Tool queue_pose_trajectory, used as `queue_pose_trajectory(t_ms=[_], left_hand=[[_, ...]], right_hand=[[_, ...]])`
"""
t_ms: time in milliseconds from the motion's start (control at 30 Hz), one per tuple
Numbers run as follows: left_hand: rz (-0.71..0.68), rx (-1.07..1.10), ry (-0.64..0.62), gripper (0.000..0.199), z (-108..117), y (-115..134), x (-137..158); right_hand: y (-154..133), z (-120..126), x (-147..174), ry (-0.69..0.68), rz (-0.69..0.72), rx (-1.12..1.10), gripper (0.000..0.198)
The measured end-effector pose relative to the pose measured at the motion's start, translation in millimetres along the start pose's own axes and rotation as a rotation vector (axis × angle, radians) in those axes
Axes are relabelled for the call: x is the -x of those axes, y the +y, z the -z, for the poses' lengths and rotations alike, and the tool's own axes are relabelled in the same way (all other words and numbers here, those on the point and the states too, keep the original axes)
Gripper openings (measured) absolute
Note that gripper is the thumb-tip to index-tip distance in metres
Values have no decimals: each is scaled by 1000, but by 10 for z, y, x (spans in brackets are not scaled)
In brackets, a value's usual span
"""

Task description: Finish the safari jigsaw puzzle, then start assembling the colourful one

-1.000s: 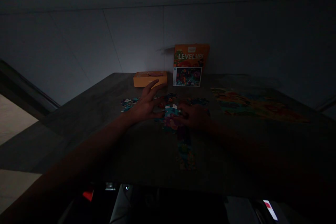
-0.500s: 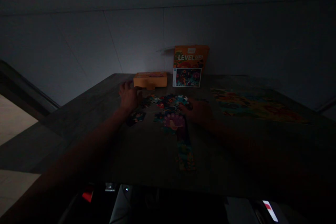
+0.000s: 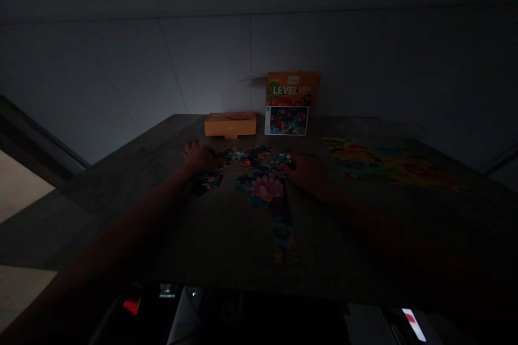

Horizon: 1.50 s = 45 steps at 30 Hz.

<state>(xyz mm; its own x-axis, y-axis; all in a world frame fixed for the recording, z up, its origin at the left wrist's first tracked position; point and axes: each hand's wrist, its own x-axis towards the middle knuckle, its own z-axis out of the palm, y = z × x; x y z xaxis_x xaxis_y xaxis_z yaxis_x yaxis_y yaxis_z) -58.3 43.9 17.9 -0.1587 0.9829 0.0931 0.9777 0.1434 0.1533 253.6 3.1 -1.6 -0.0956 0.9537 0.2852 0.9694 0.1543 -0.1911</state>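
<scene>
The scene is very dark. My left hand [image 3: 198,157] rests low at the left side of a heap of loose jigsaw puzzle pieces [image 3: 246,158], fingers apart, its fingertips partly lost in shadow. At the heap's right side, my right hand [image 3: 304,171] pinches a teal and white puzzle piece [image 3: 285,158] between thumb and fingers. Closer to me lies a joined section of puzzle with a purple peacock [image 3: 266,188], and a strip of joined pieces [image 3: 285,237] runs from it towards the front edge. A small cluster of pieces [image 3: 211,179] sits below my left hand.
An orange box [image 3: 230,127] lies at the back of the table [image 3: 141,210]. Beside it, an upright orange "LEVEL UP!" box [image 3: 293,89] leans near the wall, with a picture card [image 3: 286,121] before it. A colourful flat puzzle [image 3: 392,164] spreads at the right.
My left hand has moved down and nearer the heap, its fingers lower over the pieces. My right hand has shifted only slightly. The view has tilted a little.
</scene>
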Motion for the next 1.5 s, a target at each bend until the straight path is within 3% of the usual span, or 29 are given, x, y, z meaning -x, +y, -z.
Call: queue_pose_trajectory(t_ms=[767, 967, 1267, 1500], left_hand=[[-35, 27, 35, 58, -34, -120, -127], [-71, 21, 100, 49, 7, -38, -39], [-177, 103, 205, 39, -90, -130, -177], [-213, 88, 218, 36, -61, -84, -154]], right_hand=[[-20, 42, 3, 21, -17, -37, 49], [-25, 48, 8, 22, 5, -57, 44], [-18, 36, 6, 36, 12, -48, 45], [-11, 34, -1, 24, 13, -49, 42]])
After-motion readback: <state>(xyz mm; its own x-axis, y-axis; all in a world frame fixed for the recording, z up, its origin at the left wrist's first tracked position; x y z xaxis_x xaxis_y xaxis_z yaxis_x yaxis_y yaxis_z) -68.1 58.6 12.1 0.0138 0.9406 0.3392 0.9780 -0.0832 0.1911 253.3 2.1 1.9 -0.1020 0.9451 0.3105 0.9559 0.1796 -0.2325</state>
